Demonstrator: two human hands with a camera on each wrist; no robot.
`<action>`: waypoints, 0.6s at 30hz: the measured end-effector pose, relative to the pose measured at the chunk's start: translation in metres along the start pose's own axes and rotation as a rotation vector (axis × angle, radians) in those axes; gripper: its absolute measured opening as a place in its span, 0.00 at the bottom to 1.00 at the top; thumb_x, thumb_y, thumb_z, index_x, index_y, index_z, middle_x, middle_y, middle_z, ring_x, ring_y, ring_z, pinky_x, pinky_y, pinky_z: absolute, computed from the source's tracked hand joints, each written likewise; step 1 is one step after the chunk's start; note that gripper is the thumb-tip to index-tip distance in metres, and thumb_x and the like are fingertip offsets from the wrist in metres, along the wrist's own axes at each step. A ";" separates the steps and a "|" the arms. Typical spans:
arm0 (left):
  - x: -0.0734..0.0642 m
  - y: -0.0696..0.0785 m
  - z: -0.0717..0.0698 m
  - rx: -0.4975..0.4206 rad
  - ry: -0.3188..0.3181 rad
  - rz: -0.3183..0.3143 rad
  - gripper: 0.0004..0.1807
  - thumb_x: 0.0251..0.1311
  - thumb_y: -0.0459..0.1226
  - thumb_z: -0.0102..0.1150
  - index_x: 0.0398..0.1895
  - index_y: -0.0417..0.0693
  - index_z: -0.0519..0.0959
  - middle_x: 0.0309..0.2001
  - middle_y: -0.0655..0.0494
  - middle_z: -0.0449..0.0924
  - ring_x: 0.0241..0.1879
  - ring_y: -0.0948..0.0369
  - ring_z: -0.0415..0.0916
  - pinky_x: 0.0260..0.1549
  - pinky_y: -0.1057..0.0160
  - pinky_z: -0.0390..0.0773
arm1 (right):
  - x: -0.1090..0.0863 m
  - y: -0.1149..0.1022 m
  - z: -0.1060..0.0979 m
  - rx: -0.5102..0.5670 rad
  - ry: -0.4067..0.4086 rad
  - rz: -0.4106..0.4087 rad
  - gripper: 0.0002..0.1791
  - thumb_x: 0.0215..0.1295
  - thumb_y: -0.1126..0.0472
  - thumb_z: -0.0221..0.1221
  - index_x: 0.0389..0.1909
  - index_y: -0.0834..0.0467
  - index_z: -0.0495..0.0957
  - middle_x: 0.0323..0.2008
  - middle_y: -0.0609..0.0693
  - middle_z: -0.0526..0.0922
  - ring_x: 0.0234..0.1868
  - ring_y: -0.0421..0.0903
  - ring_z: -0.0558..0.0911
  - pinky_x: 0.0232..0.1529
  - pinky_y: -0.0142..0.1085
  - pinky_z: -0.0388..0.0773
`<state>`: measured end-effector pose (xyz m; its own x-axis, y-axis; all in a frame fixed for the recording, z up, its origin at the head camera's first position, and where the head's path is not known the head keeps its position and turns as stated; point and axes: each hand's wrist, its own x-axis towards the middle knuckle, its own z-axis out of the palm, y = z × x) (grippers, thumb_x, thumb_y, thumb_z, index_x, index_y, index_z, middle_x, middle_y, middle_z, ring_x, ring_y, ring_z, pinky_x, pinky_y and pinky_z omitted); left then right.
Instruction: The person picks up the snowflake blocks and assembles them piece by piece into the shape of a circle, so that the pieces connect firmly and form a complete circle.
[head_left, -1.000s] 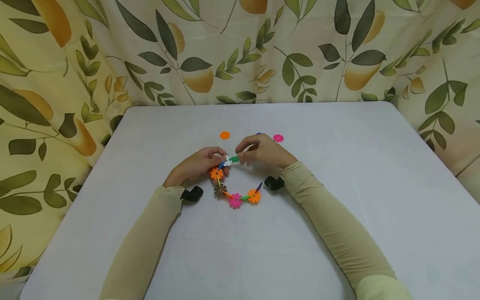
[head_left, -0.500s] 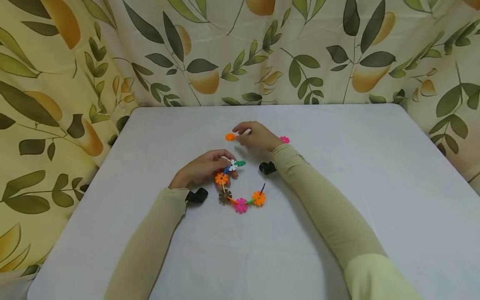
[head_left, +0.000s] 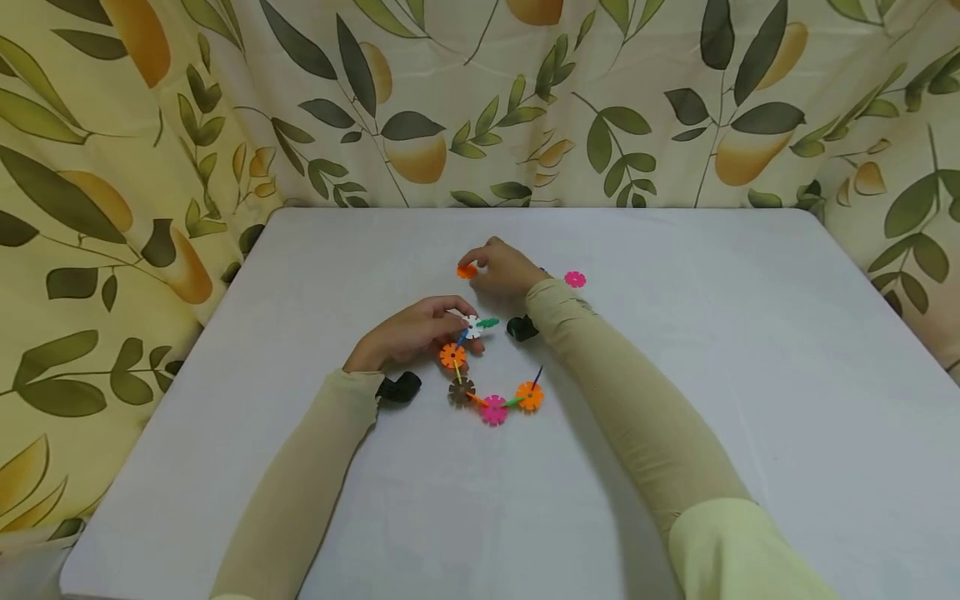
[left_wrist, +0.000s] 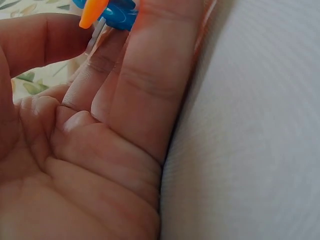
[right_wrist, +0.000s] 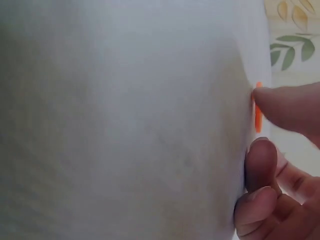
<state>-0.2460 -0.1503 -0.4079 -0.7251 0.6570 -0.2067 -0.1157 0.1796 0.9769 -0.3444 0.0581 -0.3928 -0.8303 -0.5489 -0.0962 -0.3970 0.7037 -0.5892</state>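
Observation:
My left hand [head_left: 416,332] pinches the white disc [head_left: 472,327] of a curved chain of notched, flower-shaped plastic discs. A green disc [head_left: 488,322] sticks out from the white one. The chain curves on through an orange disc [head_left: 452,356], a brown disc [head_left: 461,392] and a pink disc [head_left: 493,410], with edge-on discs between them. It ends in a purple disc [head_left: 537,377] standing on edge. Farther back, my right hand [head_left: 504,271] touches a loose orange disc [right_wrist: 258,120] lying on the table; a fingertip rests on it.
A loose pink disc [head_left: 575,279] lies right of my right hand, and a dark blue one [head_left: 543,269] is mostly hidden behind it. Black straps [head_left: 401,387] show at the wrists. The white table [head_left: 675,333] ends at a leaf-patterned curtain [head_left: 585,100].
My right hand has left the green disc at the chain's end and reached back and left to the loose orange disc. The left hand keeps its hold on the chain.

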 end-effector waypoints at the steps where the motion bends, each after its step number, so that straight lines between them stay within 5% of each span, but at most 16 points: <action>1: 0.000 0.000 0.000 0.006 -0.001 -0.001 0.10 0.83 0.33 0.46 0.58 0.37 0.72 0.45 0.42 0.90 0.33 0.56 0.81 0.32 0.65 0.78 | 0.000 -0.001 0.000 -0.006 0.001 0.003 0.21 0.74 0.65 0.64 0.66 0.58 0.83 0.56 0.63 0.75 0.55 0.58 0.75 0.61 0.48 0.74; 18: 0.000 0.001 0.002 -0.011 -0.020 0.014 0.10 0.83 0.32 0.45 0.57 0.36 0.72 0.42 0.42 0.90 0.35 0.57 0.84 0.38 0.64 0.81 | -0.009 -0.005 -0.001 -0.008 0.035 0.016 0.09 0.71 0.69 0.64 0.49 0.65 0.82 0.49 0.63 0.80 0.50 0.57 0.77 0.57 0.46 0.76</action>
<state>-0.2445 -0.1483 -0.4075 -0.7129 0.6739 -0.1938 -0.1129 0.1625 0.9802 -0.3354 0.0594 -0.3885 -0.8498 -0.5214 -0.0770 -0.3864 0.7157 -0.5818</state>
